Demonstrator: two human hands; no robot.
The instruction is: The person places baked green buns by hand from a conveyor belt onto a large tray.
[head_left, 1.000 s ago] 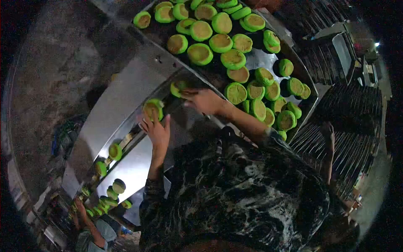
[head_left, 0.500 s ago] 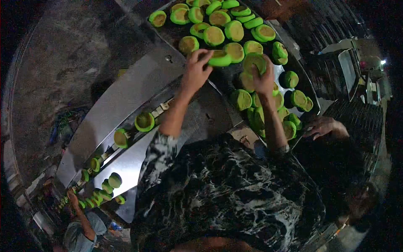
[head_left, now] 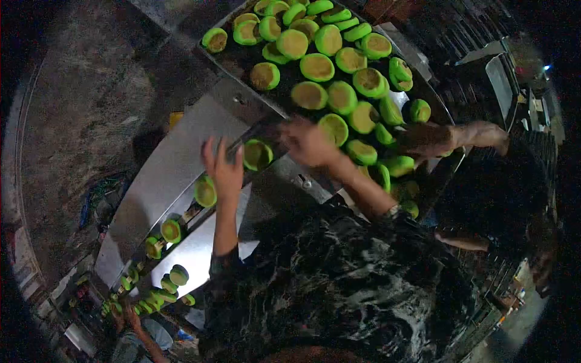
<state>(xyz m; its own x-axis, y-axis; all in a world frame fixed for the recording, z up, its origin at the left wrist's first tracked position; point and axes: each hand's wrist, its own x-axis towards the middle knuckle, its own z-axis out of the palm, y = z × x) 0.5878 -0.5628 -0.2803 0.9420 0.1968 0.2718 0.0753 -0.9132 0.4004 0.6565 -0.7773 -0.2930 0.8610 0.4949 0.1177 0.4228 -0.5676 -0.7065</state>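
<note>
My left hand [head_left: 224, 172] is over the conveyor channel with its fingers spread and nothing in them. Close to it on the channel are two bright green, round, bun-like pieces: a hollow-looking green piece [head_left: 258, 155] at its right and a second green piece [head_left: 205, 192] just below the fingers. Smeared by motion, my right hand [head_left: 308, 142] is at the near edge of the dark tray [head_left: 239, 74], left of a tan-faced green piece [head_left: 333, 129]. Whether it holds anything does not show. Many more such pieces cover the tray, some overlapping.
Another person's hand [head_left: 430, 140] reaches over the tray from the right. Green pieces [head_left: 171, 230] sit along the channel toward the lower left, where a second person's hand [head_left: 129, 316] is. A metal panel [head_left: 175, 145] flanks the channel; a stacked rack [head_left: 466, 30] stands at upper right.
My left hand has gone from the tray down-left to the channel and let go of a green piece. My right hand has moved left and down. The other person's hand has come over the tray.
</note>
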